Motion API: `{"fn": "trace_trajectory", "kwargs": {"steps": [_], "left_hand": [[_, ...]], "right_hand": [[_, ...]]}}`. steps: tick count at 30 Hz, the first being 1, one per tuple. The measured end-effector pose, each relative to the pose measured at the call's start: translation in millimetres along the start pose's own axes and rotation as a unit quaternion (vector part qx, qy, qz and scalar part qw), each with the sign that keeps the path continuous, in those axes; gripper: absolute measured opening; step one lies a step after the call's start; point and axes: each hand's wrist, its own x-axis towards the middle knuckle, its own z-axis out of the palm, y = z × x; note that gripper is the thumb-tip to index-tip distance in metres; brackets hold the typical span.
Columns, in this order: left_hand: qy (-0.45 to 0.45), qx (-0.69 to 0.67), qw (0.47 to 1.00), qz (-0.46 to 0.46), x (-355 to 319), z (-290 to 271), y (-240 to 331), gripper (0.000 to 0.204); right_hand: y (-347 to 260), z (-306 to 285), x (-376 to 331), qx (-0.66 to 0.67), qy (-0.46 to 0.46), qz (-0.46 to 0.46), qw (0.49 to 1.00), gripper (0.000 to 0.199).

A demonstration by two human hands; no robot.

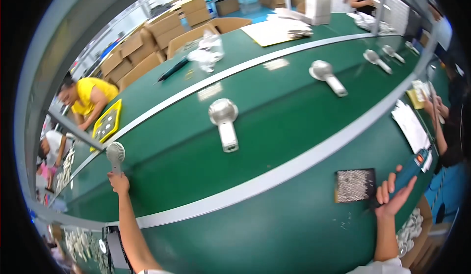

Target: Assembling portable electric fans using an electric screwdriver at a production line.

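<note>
At the left, my left hand (119, 181) grips the handle of a small white handheld fan (116, 153), its round grille upward, over the green conveyor belt (171, 176). On the right, my right hand (391, 199) is closed around a blue-green electric screwdriver (409, 172), whose lower end points down left beside a dark, shallow tray of small screws (352, 185). A few loose screws (346, 221) lie on the bench just below that tray. Midway along the belt rests another white handheld fan (223, 123), and a further fan (327, 77) lies beyond it.
A pale metal rail (235, 195) divides my bench from the belt. White sheets (412, 124) lie at the right, near a co-worker's hands (435, 108). A person in yellow sits far left by a yellow tray (117, 122). A cardboard box of white parts (426, 215) stands lower right.
</note>
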Motion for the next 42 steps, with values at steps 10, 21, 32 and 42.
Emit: {"fn": "trace_trajectory", "kwargs": {"steps": [10, 21, 32, 42], "left_hand": [[-0.313, -0.661, 0.626, 0.271, -328, -218, 176, 0.022], [-0.458, -0.52, 0.564, 0.449, -415, -251, 194, 0.04], [-0.367, -0.284, 0.562, 0.685, -436, -263, 205, 0.028], [-0.253, -0.516, 0.682, 0.452, -441, -266, 209, 0.026]], "right_hand": [[-17, 10, -12, 0.106, -0.042, 0.058, 0.992, 0.058], [-8, 9, -31, 0.058, -0.16, 0.064, 0.983, 0.065], [37, 37, -43, -0.043, -0.234, -0.041, 0.97, 0.077], [10, 71, -60, -0.009, -0.195, -0.036, 0.98, 0.074]]}}
